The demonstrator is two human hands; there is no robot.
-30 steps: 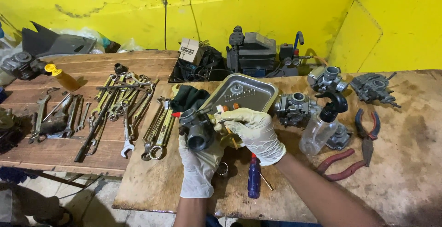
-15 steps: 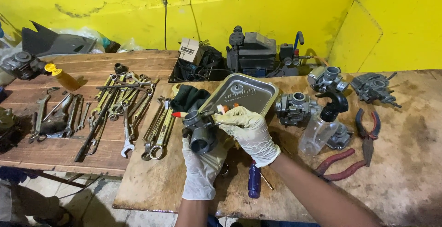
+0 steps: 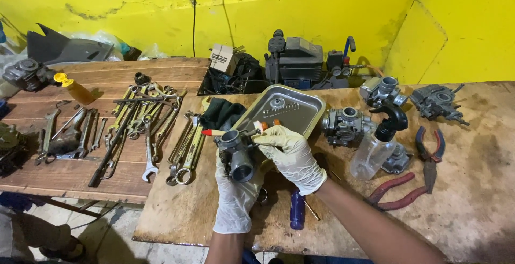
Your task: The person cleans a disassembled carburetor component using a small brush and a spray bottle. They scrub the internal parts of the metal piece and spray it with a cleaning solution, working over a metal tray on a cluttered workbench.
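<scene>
- Along the bench's (image 3: 177, 210) left side lies a spread of wrenches (image 3: 145, 124), with an orange-capped bottle (image 3: 72, 87) near the far left corner.
- Your left hand (image 3: 236, 197) grips the carburetor (image 3: 238, 154) from below, fingers closed round its body, just above the bench's near edge at the middle.
- It looks like heavy, stiff cast metal, likely oily under gloves; hold it by the solid body, not by the thin fittings.
- Your right hand (image 3: 292, 157) rests on its right side, fingers curled about a red-tipped tool (image 3: 212, 132) that crosses its top.
- Just behind sits a metal tray (image 3: 298, 115).
- Further right stand another carburetor (image 3: 343, 124), a clear spray bottle (image 3: 375, 146) and red-handled pliers (image 3: 397, 191).
</scene>
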